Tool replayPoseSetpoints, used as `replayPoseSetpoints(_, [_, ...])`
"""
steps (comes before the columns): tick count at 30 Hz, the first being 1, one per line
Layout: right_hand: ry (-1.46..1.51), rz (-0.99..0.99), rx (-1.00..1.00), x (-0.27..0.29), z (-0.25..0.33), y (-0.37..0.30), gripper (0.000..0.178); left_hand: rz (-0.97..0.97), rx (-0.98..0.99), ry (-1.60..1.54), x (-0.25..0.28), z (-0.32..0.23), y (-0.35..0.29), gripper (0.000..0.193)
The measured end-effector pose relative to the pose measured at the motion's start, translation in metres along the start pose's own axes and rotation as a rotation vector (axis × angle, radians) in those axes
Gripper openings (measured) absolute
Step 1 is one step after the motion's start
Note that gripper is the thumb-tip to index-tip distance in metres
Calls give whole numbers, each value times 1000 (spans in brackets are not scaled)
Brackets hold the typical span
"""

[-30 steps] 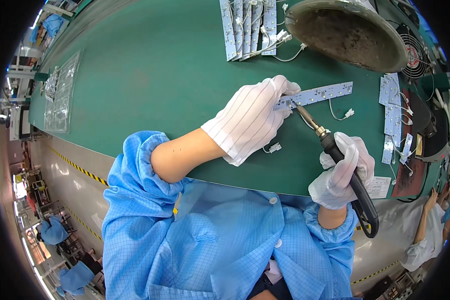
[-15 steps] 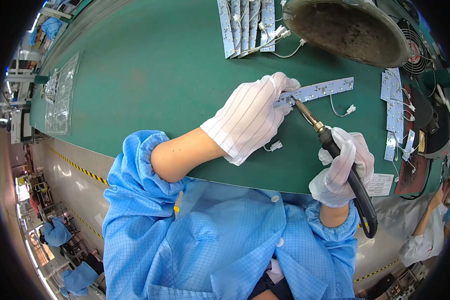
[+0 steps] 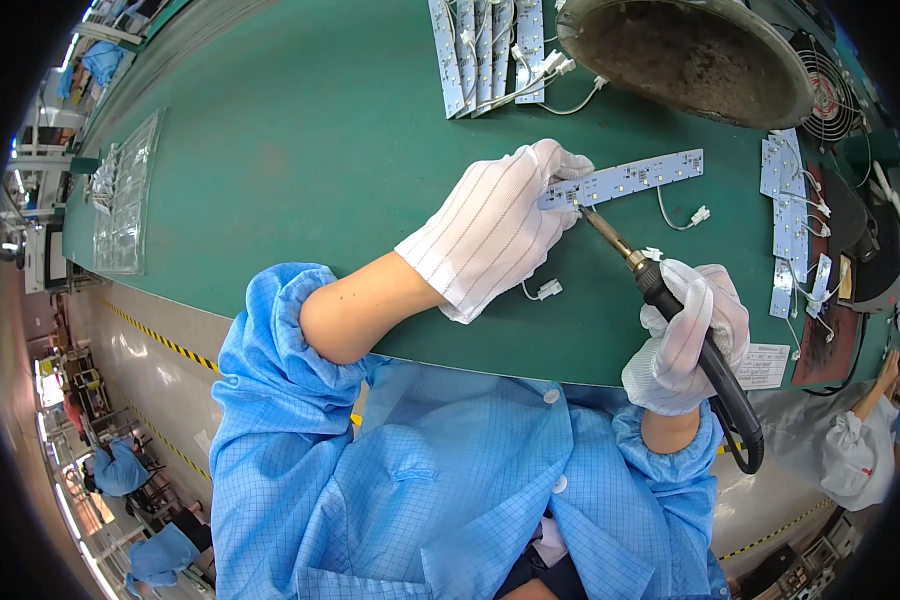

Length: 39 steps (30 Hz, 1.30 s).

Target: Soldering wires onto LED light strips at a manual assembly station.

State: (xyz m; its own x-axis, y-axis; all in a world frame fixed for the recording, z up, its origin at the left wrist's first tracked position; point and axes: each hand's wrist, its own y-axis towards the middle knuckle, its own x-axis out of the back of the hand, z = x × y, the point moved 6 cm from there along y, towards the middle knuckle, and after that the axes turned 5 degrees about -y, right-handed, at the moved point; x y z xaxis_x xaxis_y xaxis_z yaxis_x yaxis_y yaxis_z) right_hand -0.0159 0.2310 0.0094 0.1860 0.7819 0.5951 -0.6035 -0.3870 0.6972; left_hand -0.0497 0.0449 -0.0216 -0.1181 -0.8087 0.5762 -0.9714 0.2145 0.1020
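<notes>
Over green tabletop (image 3: 300, 170), left fingers (image 3: 573, 166) pinch end of slim pale-blue strip (image 3: 638, 177), chip-dotted; right fingers (image 3: 692, 308) wrap tight round soldering iron (image 3: 727, 382).

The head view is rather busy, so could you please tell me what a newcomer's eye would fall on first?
First, the light-blue circuit strip right of centre, held at its left end by the gloved left hand, with the tip of the soldering iron in the right hand near its lower edge. Next, the wide, stained hood at upper right, with similar strips to its left.
</notes>
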Motion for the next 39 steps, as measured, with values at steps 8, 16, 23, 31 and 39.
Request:
replayPoseSetpoints(8, [123,-13,-10,-2,-5,-3,18,-15,-20,10,1,-3,0,40])
replayPoseSetpoints(16, [-277,-136,-18,9,-2,-5,18,62,106,-13,4,-1,2,36])
replayPoseSetpoints(23, [93,-413,-490,16,-21,-15,38,297,74,484,24,-19,-16,32])
replayPoseSetpoints(31, [103,-407,-724,8,-22,-14,42,142,72,542,-8,-27,11,42])
replayPoseSetpoints(39, [24,-324,-239,18,-28,-18,19,200,206,20,-17,-6,15,41])
